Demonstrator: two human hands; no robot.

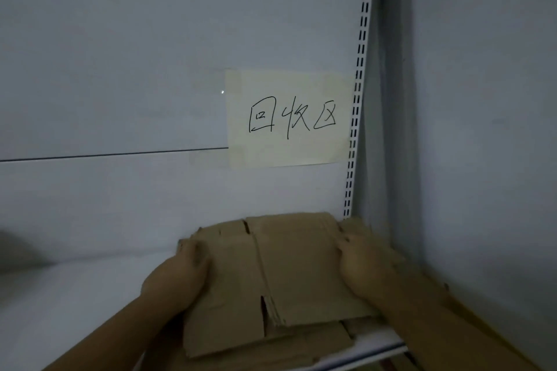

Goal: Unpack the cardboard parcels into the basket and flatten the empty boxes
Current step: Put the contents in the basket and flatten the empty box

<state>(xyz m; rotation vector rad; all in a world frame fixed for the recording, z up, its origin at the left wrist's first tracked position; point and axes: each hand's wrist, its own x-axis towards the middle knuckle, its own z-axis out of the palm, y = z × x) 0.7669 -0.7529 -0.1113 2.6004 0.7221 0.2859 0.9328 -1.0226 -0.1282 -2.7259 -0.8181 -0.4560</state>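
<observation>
A flattened brown cardboard box [289, 268] lies on top of a small stack of flattened cardboard [271, 343] on a white shelf. My left hand [177, 274] grips the top piece's left edge, thumb on its upper face. At the right edge my right hand [358, 268] grips the same piece with its fingers curled round the side. No basket or unopened parcel is in view.
The white shelf [75, 295] runs left from the stack, with its front lip [376, 352] at lower right. A pale paper sign [289, 117] with handwritten characters hangs on the back panel. A slotted upright [358, 84] and a grey side wall [482, 129] close off the right.
</observation>
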